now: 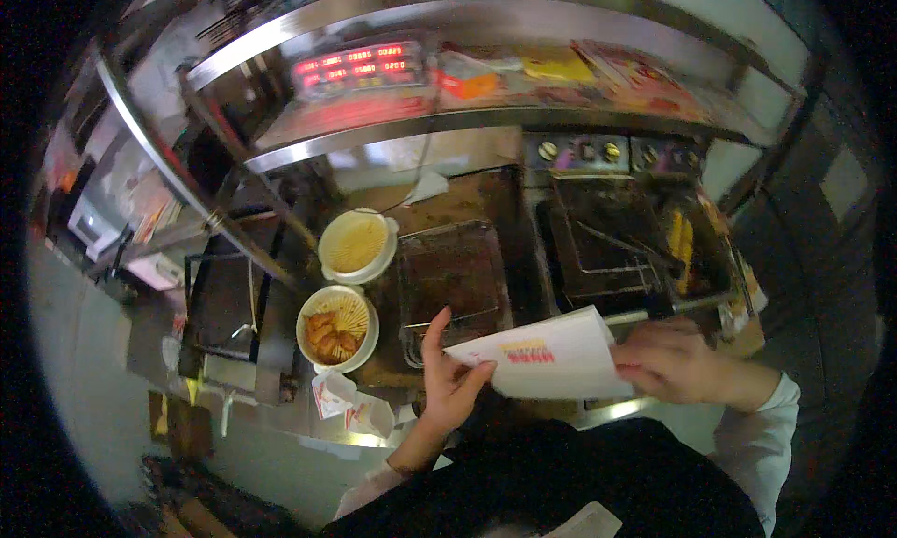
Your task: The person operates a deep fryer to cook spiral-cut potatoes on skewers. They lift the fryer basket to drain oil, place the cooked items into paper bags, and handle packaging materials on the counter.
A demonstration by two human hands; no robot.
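Note:
A white printed paper bag (pixel 553 359) lies between both hands, in front of the body. My left hand (pixel 452 387) pinches its narrow left end between thumb and fingers. At its right end, my right hand (pixel 673 366) grips the edge; this hand is slightly blurred. Left of my left hand stands a white bowl (pixel 371 335) holding browned fried pieces (pixel 329 342). Behind it is a second pale bowl (pixel 392 236) with a ribbed bottom. Two small printed paper pouches (pixel 370 415) sit at the counter's front edge, near my left wrist.
A wire-framed tray (pixel 455 278) lies behind the bag. Farther right is a fryer (pixel 610 236) with a basket and yellow food (pixel 680 250). A steel shelf (pixel 483 121) crosses above, bearing a red-lit timer (pixel 357 68) and packets. Another basket frame (pixel 224 299) stands left.

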